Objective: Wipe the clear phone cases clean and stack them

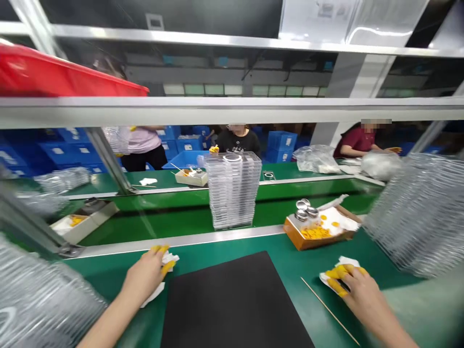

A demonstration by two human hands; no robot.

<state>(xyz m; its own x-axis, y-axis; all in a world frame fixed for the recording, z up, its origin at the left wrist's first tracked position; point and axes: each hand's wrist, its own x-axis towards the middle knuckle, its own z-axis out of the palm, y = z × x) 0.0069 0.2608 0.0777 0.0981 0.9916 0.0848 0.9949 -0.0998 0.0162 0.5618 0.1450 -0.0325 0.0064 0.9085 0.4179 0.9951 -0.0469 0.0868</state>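
Observation:
My left hand (147,275), with yellow finger cots on its fingertips, is closed on a white cloth (167,263) at the left edge of a black mat (232,304) on the green table. My right hand (357,287), also in yellow finger cots, grips a second white cloth (339,268) to the right of the mat. A thin wooden stick (328,309) lies on the table between the mat and my right hand.
A tall stack of clear plastic trays (234,191) stands on the conveyor ahead. An orange-brown box (319,229) holds yellow pieces and round metal tins. More clear tray stacks (422,212) flank both sides. Other people work across the line. A red bin (54,72) sits overhead.

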